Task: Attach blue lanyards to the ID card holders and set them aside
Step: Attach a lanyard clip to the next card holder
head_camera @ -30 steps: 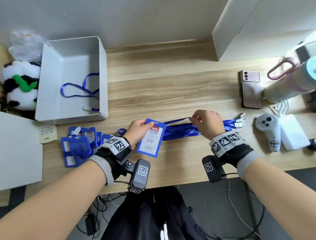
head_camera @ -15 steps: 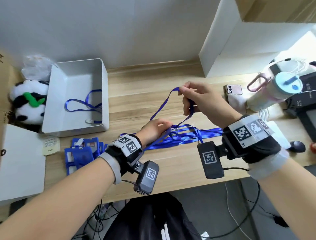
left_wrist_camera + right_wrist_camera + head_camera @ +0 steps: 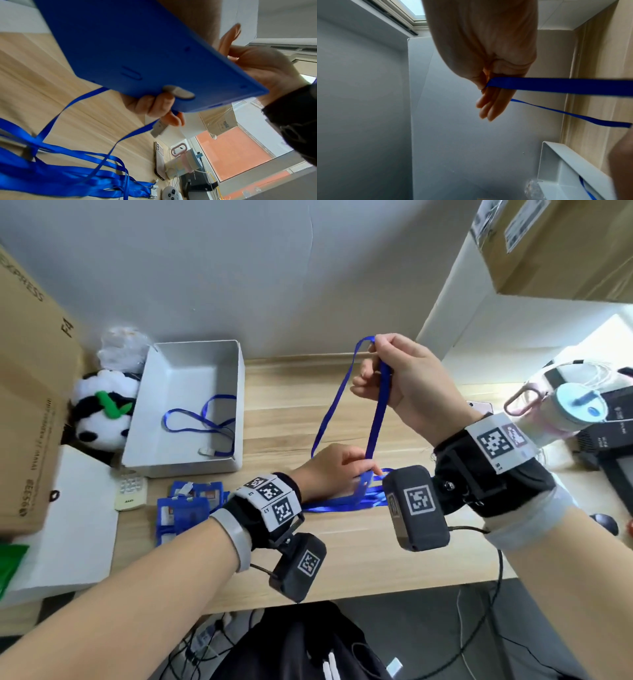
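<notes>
My left hand (image 3: pixel 339 469) grips a blue ID card holder (image 3: pixel 363 481) low over the table; in the left wrist view the holder (image 3: pixel 137 54) fills the top, with fingers (image 3: pixel 154 105) curled round its lower edge. A metal lanyard clip (image 3: pixel 159 129) hangs just below those fingers. My right hand (image 3: pixel 378 361), raised above, pinches the loop of a blue lanyard (image 3: pixel 376 419), whose two straps run down to the left hand. In the right wrist view the strap (image 3: pixel 556 86) leaves the pinching fingers (image 3: pixel 486 83). More lanyards (image 3: pixel 342 503) lie piled on the wood.
A white box (image 3: pixel 144 412) at the left holds one lanyard (image 3: pixel 202 422). Several blue card holders (image 3: pixel 185 508) are stacked in front of it. A panda plush (image 3: pixel 99 419), cardboard box (image 3: pixel 30 405), phone (image 3: pixel 158 162) and pink bottle (image 3: pixel 561 412) stand around.
My right hand has lifted the lanyard loop higher off the pile. My left hand has stayed low with the card holder, and the view has tilted up.
</notes>
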The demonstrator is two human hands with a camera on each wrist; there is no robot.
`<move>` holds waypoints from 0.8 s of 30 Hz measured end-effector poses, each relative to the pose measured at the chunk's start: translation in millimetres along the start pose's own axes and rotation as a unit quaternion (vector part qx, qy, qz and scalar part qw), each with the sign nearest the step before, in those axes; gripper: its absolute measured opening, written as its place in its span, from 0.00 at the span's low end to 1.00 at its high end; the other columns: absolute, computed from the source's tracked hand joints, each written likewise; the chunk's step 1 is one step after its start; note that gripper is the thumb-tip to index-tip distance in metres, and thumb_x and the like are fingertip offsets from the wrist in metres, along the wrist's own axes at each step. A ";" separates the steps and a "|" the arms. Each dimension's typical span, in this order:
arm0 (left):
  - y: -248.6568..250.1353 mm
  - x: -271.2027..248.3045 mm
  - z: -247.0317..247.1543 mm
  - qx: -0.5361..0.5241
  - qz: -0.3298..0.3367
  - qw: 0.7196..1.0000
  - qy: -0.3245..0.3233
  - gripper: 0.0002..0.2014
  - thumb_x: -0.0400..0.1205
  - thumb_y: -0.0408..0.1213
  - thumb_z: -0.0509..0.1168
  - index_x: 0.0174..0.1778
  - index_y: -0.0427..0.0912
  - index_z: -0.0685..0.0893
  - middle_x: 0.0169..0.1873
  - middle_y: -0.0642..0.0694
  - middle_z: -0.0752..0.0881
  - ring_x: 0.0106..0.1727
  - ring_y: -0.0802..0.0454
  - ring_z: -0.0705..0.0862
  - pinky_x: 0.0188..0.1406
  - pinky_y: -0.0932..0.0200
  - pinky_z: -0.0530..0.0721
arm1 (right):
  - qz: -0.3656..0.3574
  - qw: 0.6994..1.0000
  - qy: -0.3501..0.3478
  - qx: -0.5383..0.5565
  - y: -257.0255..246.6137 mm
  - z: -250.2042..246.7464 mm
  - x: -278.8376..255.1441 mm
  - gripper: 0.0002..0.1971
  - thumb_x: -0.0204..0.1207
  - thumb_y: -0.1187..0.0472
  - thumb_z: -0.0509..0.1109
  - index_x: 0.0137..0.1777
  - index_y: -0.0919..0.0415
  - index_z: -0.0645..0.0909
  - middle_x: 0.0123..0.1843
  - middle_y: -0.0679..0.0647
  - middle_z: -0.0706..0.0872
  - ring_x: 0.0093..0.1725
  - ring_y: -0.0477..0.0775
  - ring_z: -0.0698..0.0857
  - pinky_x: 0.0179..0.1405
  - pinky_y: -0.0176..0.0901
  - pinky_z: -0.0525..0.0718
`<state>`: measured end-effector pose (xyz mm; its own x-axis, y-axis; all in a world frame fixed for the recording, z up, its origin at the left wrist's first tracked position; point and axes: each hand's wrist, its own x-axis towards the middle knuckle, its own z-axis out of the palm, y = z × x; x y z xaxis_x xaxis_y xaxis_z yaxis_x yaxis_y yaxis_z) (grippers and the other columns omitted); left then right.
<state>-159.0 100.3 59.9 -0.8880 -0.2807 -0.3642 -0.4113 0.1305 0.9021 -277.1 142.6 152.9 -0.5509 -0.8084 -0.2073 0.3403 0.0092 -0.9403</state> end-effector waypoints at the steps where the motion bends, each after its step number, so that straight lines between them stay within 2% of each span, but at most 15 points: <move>1: -0.4 -0.7 -3.3 -0.019 0.002 1.000 0.012 0.14 0.85 0.32 0.58 0.35 0.45 0.81 0.23 0.52 0.78 0.18 0.65 0.73 0.23 0.75 0.69 | 0.004 1.000 0.016 -0.001 2.2 -2.6 2.9 0.11 0.86 0.63 0.55 0.41 0.63 0.71 0.23 0.54 0.77 0.23 0.53 0.82 0.30 0.43 0.86; 3: -1.4 -5.4 -11.4 -0.091 0.018 0.995 0.029 0.12 0.86 0.29 0.54 0.43 0.33 0.81 0.24 0.51 0.81 0.20 0.67 0.76 0.25 0.77 0.71 | 0.016 0.997 0.061 -0.036 10.3 -10.4 8.9 0.11 0.86 0.64 0.55 0.41 0.63 0.72 0.23 0.53 0.78 0.22 0.51 0.83 0.29 0.43 0.87; 5: -2.8 -11.9 -22.3 -0.113 0.021 0.992 0.060 0.12 0.87 0.28 0.51 0.49 0.29 0.80 0.20 0.54 0.81 0.17 0.67 0.75 0.22 0.78 0.70 | 0.045 0.983 0.114 -0.138 27.0 -22.6 16.3 0.07 0.84 0.65 0.57 0.51 0.67 0.76 0.33 0.55 0.82 0.30 0.50 0.85 0.34 0.43 0.88; 6: -3.9 -15.0 -27.3 -0.110 0.021 0.991 0.074 0.13 0.87 0.28 0.50 0.51 0.27 0.80 0.20 0.52 0.81 0.15 0.67 0.74 0.20 0.79 0.69 | 0.076 0.963 0.133 -0.221 37.6 -30.8 19.2 0.11 0.83 0.64 0.59 0.62 0.68 0.74 0.44 0.58 0.84 0.40 0.52 0.87 0.41 0.44 0.88; 7: -5.2 -17.6 -32.0 -0.106 0.025 0.990 0.086 0.14 0.87 0.28 0.50 0.52 0.25 0.81 0.23 0.47 0.79 0.14 0.67 0.73 0.19 0.79 0.68 | 0.100 0.936 0.142 -0.307 48.5 -38.7 22.0 0.20 0.82 0.63 0.61 0.72 0.67 0.68 0.57 0.61 0.82 0.53 0.55 0.85 0.51 0.47 0.85; 8: -5.8 -20.3 -36.4 -0.097 0.030 0.990 0.094 0.15 0.87 0.28 0.50 0.53 0.24 0.81 0.26 0.43 0.78 0.13 0.67 0.73 0.19 0.79 0.68 | 0.097 0.910 0.131 -0.382 57.6 -42.8 22.3 0.27 0.80 0.65 0.63 0.78 0.64 0.61 0.70 0.61 0.76 0.66 0.58 0.79 0.63 0.50 0.80; 9: -6.4 -22.3 -39.9 -0.089 0.034 0.991 0.098 0.15 0.87 0.29 0.50 0.51 0.25 0.81 0.27 0.42 0.77 0.14 0.67 0.73 0.19 0.79 0.68 | 0.065 0.891 0.102 -0.437 65.0 -44.3 20.7 0.32 0.78 0.68 0.63 0.80 0.61 0.57 0.77 0.59 0.69 0.73 0.59 0.72 0.72 0.49 0.73; 10: -7.8 -23.9 -43.4 -0.083 0.035 0.991 0.098 0.15 0.88 0.29 0.50 0.49 0.29 0.81 0.28 0.41 0.76 0.14 0.67 0.73 0.19 0.78 0.68 | 0.015 0.882 0.048 -0.469 70.0 -41.3 18.3 0.35 0.75 0.74 0.61 0.81 0.59 0.57 0.80 0.57 0.66 0.77 0.58 0.68 0.76 0.44 0.67; 12: -10.1 -24.2 -47.9 -0.085 0.031 0.992 0.092 0.15 0.88 0.31 0.49 0.45 0.33 0.80 0.28 0.41 0.75 0.13 0.66 0.71 0.18 0.75 0.67 | -0.059 0.857 -0.108 -0.501 77.8 -34.7 16.4 0.40 0.67 0.81 0.59 0.80 0.57 0.61 0.79 0.54 0.69 0.79 0.53 0.66 0.75 0.30 0.60; 14: -9.1 -25.4 -51.8 -0.125 0.021 0.989 0.078 0.16 0.88 0.31 0.48 0.42 0.34 0.79 0.27 0.41 0.73 0.12 0.63 0.68 0.15 0.72 0.65 | -0.050 0.831 -0.236 -0.501 81.8 -25.2 16.0 0.42 0.66 0.83 0.61 0.80 0.54 0.61 0.74 0.50 0.73 0.76 0.45 0.67 0.71 0.26 0.63; 15: -8.6 -26.0 -53.9 -0.150 0.018 0.986 0.068 0.16 0.88 0.32 0.48 0.41 0.34 0.78 0.26 0.42 0.72 0.12 0.61 0.66 0.14 0.70 0.64 | -0.028 0.830 -0.270 -0.487 83.3 -20.8 16.6 0.42 0.68 0.82 0.64 0.80 0.53 0.61 0.70 0.48 0.75 0.73 0.42 0.69 0.67 0.25 0.68; 17: -8.7 -26.1 -58.3 -0.189 0.014 0.981 0.053 0.17 0.88 0.32 0.48 0.39 0.36 0.78 0.23 0.42 0.71 0.12 0.58 0.65 0.13 0.68 0.61 | 0.015 0.848 -0.295 -0.440 84.8 -12.6 17.0 0.38 0.72 0.78 0.68 0.79 0.52 0.61 0.59 0.50 0.82 0.65 0.41 0.77 0.56 0.27 0.78; 20: -12.0 -26.5 -68.6 -0.223 -0.001 0.973 0.055 0.16 0.88 0.33 0.48 0.40 0.35 0.78 0.21 0.43 0.70 0.11 0.57 0.64 0.14 0.68 0.61 | 0.061 0.874 -0.300 -0.377 81.3 -2.0 15.2 0.25 0.76 0.75 0.67 0.70 0.58 0.68 0.50 0.67 0.86 0.49 0.52 0.84 0.46 0.35 0.83; 22: -14.9 -27.4 -73.7 -0.234 -0.009 0.970 0.065 0.15 0.88 0.34 0.49 0.41 0.36 0.78 0.20 0.44 0.70 0.11 0.57 0.64 0.13 0.69 0.62 | 0.071 0.874 -0.314 -0.364 74.8 2.2 12.0 0.16 0.78 0.73 0.65 0.64 0.63 0.72 0.46 0.66 0.86 0.43 0.52 0.85 0.42 0.33 0.81; 24: -18.1 -29.2 -76.2 -0.238 -0.012 0.968 0.076 0.14 0.88 0.33 0.50 0.42 0.36 0.79 0.20 0.44 0.70 0.11 0.57 0.64 0.13 0.69 0.62 | 0.080 0.881 -0.316 -0.343 70.1 4.7 9.4 0.12 0.80 0.71 0.63 0.63 0.69 0.74 0.44 0.64 0.86 0.40 0.51 0.85 0.40 0.32 0.81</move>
<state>-109.9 33.7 71.9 -0.8246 -0.4188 -0.3803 -0.2572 -0.3212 0.9114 -254.8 132.9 86.3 0.0712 -0.9285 -0.3644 -0.2852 0.3311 -0.8995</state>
